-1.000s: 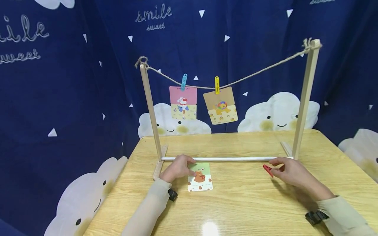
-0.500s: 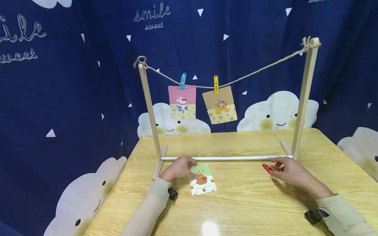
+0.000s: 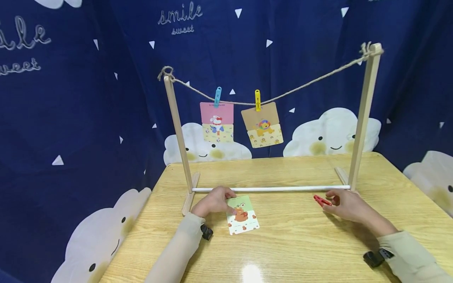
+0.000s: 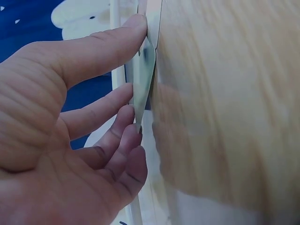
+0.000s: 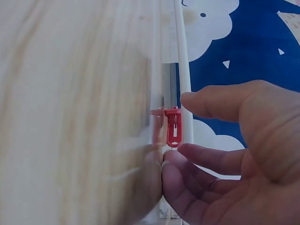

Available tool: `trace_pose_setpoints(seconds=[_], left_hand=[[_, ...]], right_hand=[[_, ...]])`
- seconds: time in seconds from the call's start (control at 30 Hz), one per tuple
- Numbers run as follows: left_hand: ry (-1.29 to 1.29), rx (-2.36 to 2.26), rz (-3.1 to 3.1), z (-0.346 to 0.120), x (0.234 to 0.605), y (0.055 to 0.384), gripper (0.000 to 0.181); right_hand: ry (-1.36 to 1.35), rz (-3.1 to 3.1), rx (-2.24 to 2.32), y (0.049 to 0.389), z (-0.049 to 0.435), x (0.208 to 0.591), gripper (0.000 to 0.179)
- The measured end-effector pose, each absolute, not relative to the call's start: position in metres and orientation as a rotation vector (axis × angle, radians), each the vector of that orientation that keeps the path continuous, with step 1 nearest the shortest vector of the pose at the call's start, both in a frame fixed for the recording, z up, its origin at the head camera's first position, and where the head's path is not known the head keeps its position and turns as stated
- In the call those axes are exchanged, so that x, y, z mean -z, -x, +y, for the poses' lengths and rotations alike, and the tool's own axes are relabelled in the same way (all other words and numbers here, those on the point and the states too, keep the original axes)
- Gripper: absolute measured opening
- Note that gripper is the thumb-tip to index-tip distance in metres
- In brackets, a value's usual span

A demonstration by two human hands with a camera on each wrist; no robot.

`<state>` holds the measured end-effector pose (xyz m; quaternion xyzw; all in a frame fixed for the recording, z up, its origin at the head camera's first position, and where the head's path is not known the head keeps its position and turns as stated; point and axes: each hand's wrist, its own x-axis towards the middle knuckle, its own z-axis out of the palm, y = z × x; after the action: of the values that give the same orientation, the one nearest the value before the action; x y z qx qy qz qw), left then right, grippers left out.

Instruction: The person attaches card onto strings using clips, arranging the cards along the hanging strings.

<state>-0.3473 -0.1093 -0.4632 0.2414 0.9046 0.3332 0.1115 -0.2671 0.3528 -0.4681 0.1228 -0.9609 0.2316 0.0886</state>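
At the rack's near left, my left hand (image 3: 216,202) holds a green and white card (image 3: 247,228) with a bear picture. Its thumb lies on the card while the fingers meet its edge; in the left wrist view the green part of the card (image 4: 144,75) looks slightly bent between them. My right hand (image 3: 348,205) is by the right end of the white rod (image 3: 276,189), thumb and index finger spread around a red clothespin (image 3: 321,201). In the right wrist view the clothespin (image 5: 174,127) sits just beyond the fingertips, close over the tabletop.
A wooden rack with a left post (image 3: 178,129) and right post (image 3: 364,122) carries a sagging twine (image 3: 311,83). From it hang a pink card (image 3: 216,114) on a blue clothespin (image 3: 217,96) and a brown card (image 3: 253,118) on a yellow clothespin (image 3: 257,100).
The bear card has turned and slid slightly right and toward the front under my left hand. The red clothespin has tilted flatter beside my right fingertips. Both arms stay nearly in place.
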Motion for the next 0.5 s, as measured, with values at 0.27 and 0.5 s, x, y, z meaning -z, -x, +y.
trace_pose_setpoints(seconds=[0.27, 0.5], left_hand=[[-0.704, -0.981, 2.668, -0.1076, 0.4597, 0.3462, 0.054], [-0.687, -0.987, 2.659, -0.1083, 0.4598, 0.346, 0.05]], right_hand=[[-0.318, -2.9, -0.777, 0.2683, 0.3545, 0.4659, 0.047], [-0.282, -2.914, -0.824, 0.2686, 0.3548, 0.4693, 0.042]])
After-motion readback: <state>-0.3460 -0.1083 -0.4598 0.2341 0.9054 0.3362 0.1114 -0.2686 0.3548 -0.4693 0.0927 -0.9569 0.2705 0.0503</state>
